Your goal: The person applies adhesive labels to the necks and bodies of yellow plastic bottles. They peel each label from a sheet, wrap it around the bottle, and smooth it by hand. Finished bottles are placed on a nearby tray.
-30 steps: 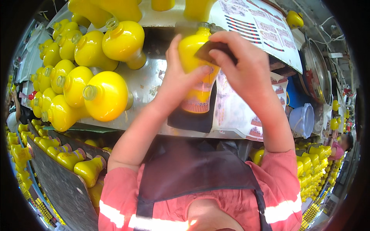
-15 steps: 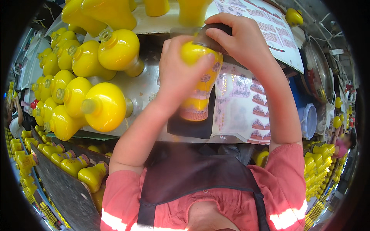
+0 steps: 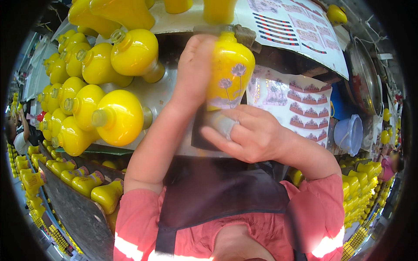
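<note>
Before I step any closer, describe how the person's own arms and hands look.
The left hand and right hand wear no gloves. Both forearms are bare, with no watch or bracelet in sight. The left sleeve and right sleeve are short, loose and coral red, each with a bright white patch, probably sunlight, near the picture's lower edge.

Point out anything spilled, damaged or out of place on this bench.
Nothing clearly stands out. The glossy yellow bottle with purple flower decals shows no visible crack, and no spill shows. The whitish translucent material at the right hand is too blurred to identify.
</note>
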Motion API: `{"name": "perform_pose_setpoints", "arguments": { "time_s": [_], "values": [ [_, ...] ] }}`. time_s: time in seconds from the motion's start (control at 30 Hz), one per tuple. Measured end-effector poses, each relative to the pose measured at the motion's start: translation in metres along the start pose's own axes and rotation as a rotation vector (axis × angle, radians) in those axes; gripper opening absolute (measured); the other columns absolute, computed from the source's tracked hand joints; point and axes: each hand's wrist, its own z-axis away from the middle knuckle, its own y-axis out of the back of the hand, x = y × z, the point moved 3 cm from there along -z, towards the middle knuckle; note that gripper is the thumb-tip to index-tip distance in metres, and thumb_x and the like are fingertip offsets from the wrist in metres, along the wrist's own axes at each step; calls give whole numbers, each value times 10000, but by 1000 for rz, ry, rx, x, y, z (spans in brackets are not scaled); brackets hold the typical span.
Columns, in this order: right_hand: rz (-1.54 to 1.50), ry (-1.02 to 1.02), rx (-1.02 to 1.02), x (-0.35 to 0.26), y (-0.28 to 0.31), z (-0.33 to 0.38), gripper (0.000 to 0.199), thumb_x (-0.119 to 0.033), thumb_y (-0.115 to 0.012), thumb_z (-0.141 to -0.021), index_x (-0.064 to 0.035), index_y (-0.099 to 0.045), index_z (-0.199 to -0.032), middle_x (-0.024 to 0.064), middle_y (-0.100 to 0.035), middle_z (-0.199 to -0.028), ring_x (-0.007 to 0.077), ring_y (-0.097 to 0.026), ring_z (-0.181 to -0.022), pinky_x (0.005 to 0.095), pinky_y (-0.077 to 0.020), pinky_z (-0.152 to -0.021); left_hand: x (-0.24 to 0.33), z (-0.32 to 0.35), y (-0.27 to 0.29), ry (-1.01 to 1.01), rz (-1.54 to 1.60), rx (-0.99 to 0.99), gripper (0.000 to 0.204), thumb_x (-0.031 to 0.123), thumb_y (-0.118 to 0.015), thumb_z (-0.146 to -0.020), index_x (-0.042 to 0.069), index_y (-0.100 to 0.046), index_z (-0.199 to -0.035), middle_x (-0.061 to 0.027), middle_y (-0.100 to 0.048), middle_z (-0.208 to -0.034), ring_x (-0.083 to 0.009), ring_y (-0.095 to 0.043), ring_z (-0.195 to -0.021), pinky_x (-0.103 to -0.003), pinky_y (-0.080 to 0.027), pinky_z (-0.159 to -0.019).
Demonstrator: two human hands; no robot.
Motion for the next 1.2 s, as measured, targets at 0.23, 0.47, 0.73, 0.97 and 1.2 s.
{"name": "perform_pose_setpoints", "arguments": {
  "time_s": [0.23,0.47,0.73,0.97,1.2],
  "values": [
    [281,-325,196,51,17,-5,372,-117,-764,-716,-171,-756,-1083,7,-441,-669,193,-547,-593,343,-463,-516,16,16,5,-98,-172,-13,351,264,-459,-1126,-6,-648,-1248,-85,-694,-1163,-137,-654,-1050,-286,-526,-936],
    [97,-410,8,29,13,16,384,0,-806,-762,-121,-770,-1125,71,-700,-895,219,-681,-754,331,-562,-676,-3,13,3,-221,-287,-60,370,299,-496,-1088,32,-636,-1304,-118,-544,-1309,-183,-554,-1204,-333,-447,-1055],
    [-210,-192,125,-1,1,34,247,-17,-730,-837,-85,-750,-1074,118,-759,-979,250,-719,-780,347,-560,-659,-16,16,7,-117,-69,-36,463,431,-360,-1136,66,-506,-1382,-98,-630,-1229,-176,-631,-1105,-323,-519,-972],
    [68,-705,312,20,5,62,325,67,-798,-802,-93,-748,-1080,105,-771,-971,265,-739,-816,345,-588,-726,-12,39,10,-342,-622,0,630,375,-484,-1084,-15,-342,-1558,-228,-399,-1523,-315,-454,-1374,-410,-361,-1162],
    [-63,-877,239,22,-2,46,276,-25,-758,-835,-73,-698,-1100,105,-726,-929,320,-681,-769,409,-535,-667,-15,52,5,-151,-231,-144,738,358,-445,-1124,123,-14,-1674,-150,-416,-1559,-247,-476,-1384,-362,-382,-1167]
  ]
}}
